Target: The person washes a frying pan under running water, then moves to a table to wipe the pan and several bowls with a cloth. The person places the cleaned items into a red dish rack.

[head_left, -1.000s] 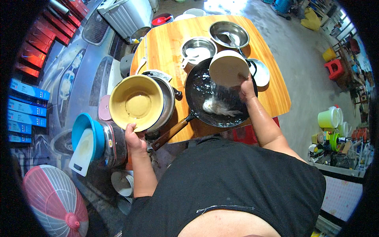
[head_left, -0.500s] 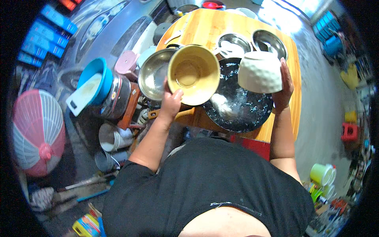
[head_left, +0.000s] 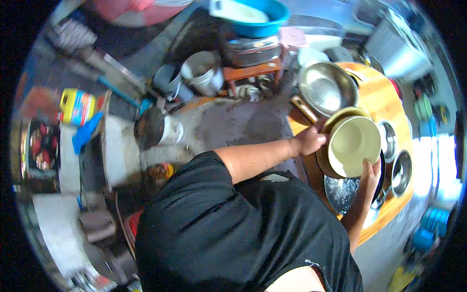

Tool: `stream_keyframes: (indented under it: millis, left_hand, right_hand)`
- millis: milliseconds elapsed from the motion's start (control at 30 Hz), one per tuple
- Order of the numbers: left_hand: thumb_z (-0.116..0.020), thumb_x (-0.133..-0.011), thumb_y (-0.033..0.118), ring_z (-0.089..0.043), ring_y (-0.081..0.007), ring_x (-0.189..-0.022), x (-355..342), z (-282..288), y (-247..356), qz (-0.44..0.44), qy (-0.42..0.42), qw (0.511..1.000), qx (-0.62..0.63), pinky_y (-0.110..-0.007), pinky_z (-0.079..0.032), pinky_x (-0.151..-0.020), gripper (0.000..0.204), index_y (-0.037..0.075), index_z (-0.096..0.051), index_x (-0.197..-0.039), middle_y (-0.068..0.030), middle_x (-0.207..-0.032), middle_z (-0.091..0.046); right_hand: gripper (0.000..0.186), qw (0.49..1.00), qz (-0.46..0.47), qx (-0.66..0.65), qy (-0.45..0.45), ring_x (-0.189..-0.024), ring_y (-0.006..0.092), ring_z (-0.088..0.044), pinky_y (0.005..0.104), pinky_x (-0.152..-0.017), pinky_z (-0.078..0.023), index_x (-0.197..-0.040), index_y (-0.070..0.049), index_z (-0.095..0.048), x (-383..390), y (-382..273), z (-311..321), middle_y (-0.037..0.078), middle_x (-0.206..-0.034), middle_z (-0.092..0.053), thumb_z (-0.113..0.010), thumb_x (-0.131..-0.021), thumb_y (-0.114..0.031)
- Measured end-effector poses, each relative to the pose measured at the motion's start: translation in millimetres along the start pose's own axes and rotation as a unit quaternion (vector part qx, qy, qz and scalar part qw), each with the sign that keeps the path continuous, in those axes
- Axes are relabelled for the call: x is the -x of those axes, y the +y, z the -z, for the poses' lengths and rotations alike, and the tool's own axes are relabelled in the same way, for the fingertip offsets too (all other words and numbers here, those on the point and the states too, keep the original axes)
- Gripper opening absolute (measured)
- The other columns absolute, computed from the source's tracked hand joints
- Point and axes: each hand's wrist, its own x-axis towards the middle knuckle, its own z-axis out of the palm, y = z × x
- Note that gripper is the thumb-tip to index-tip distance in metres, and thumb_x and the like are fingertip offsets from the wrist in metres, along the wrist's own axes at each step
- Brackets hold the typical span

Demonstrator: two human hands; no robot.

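In my left hand [head_left: 311, 141] is a yellow bowl [head_left: 346, 113], the fingers closed on its rim; most of it is hidden behind a second bowl. That cream bowl [head_left: 355, 146], its mouth facing me, is gripped at the near rim by my right hand [head_left: 370, 174]. The bowls overlap; whether one sits inside the other I cannot tell. Beneath them a black basin [head_left: 340, 192] of water is partly covered. A shiny metal basin [head_left: 328, 87] lies just beyond my left hand, beside a wooden handle [head_left: 304, 109].
Two steel bowls [head_left: 387, 138] stand at the right of the wooden table [head_left: 382, 95]. Left of the table, a brown stool [head_left: 250, 72] has a blue basin [head_left: 270, 24] above it. Two buckets [head_left: 202, 73] and a yellow jug [head_left: 78, 107] are on the floor.
The cream bowl was upside down and apart at the right; it is now turned mouth toward me and brought against the yellow bowl. The view has swung to the left.
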Motion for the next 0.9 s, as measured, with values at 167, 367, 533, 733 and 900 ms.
stream_keyframes:
  millis: [167,367,533,733,900]
  left_hand:
    - [-0.042,-0.079,0.009,-0.046,-0.022,-0.121,84.0,38.6,33.4,0.023,0.103,0.994,0.008,-0.035,-0.036,-0.102,0.065,0.007,-0.03,-0.142,-0.0092,-0.133,-0.05]
    - [-0.041,-0.078,0.008,-0.05,-0.0209,-0.116,219.2,106.0,53.2,-0.008,0.26,0.965,0.025,-0.036,-0.04,-0.099,0.061,0.007,-0.037,-0.138,-0.0092,-0.126,-0.055]
    - [-0.048,-0.076,0.004,-0.048,-0.0212,-0.118,329.7,129.3,65.9,-0.124,0.338,0.931,0.067,-0.036,-0.039,-0.101,0.064,0.005,-0.035,-0.138,-0.0091,-0.125,-0.054]
    - [-0.054,-0.075,0.003,-0.049,-0.023,-0.115,466.3,134.2,73.0,-0.145,0.47,0.858,0.149,-0.037,-0.038,-0.1,0.07,0.003,-0.031,-0.14,-0.0136,-0.127,-0.051]
    - [-0.06,-0.083,0.027,-0.057,-0.0288,-0.105,542.8,97.2,36.4,-0.19,0.601,0.762,0.149,-0.039,-0.049,-0.088,0.07,0.009,-0.027,-0.142,-0.0166,-0.125,-0.053]
  right_hand:
    - [0.044,0.983,0.054,0.147,-0.095,-0.107,0.0241,-0.052,0.0349,-0.096,-0.04,-0.129,0.001,-0.043,13.4,3.8,-63.7,0.015,-0.117,-0.055,-0.05,-0.086,-0.005]
    - [0.06,0.804,0.321,0.426,-0.262,-0.117,0.0395,-0.041,0.0471,-0.101,-0.034,-0.133,-0.001,-0.039,43.3,7.6,-161.7,0.021,-0.131,-0.04,-0.057,-0.076,-0.008]
    - [0.077,0.913,0.096,0.148,-0.368,-0.127,0.0317,-0.036,0.045,-0.106,-0.029,-0.141,-0.008,-0.03,111.6,45.6,-272.2,0.016,-0.141,-0.034,-0.064,-0.072,-0.013]
    - [0.08,0.779,-0.019,0.108,-0.617,-0.121,0.0244,-0.044,0.0349,-0.103,-0.033,-0.144,-0.005,-0.029,180.9,58.5,-379.0,0.012,-0.133,-0.044,-0.062,-0.072,-0.013]
    - [0.047,0.626,-0.137,0.127,-0.757,-0.099,0.0232,-0.055,0.0355,-0.098,-0.039,-0.124,-0.001,-0.044,200.1,125.7,-448.9,0.011,-0.115,-0.055,-0.058,-0.08,-0.01]
